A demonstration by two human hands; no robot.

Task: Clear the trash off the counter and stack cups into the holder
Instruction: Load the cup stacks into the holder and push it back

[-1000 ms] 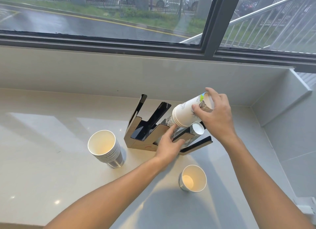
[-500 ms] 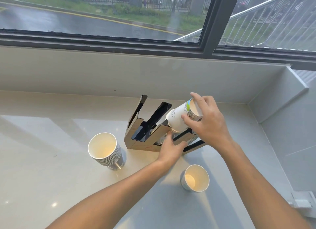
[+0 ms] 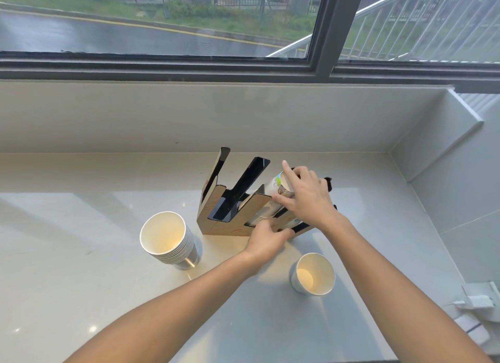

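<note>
Counter: pale glossy stone counter [image 3: 81, 295] under a dark-framed window [image 3: 323, 32]; wet road, grass & railings outside.
Holder: brown-faced, black-lined slotted cup holder [image 3: 227, 228] mid-counter, slots leaning up & away. Left slot holds no cups; right slot has cups in it.
Writing: none legible. Faint mark on holder's front face, too small to read. Printed stack shows a green/blue/brown graphic only.
Big stack: tall stack of white paper cups w/ silvery base [image 3: 169, 242], upright, mouth up, just left of holder, not touching it.
Printed stack: white printed paper cups [image 3: 274, 186] lying tilted in holder's right slot, bottom end up & back.
Right hand: right hand [image 3: 305, 197] over the printed stack, thumb curled on its near side, index finger lifted straight, other fingers draped over the far side. Grips the stack.
Left hand: left hand [image 3: 266, 236] at holder's front right corner, fingers bent round the edge, bracing it.
Single cup: lone white paper cup [image 3: 313, 274] upright, near front-right of holder, apart from both hands.
Corner: white plastic object [image 3: 476, 303] at right edge, unclear what.
</note>
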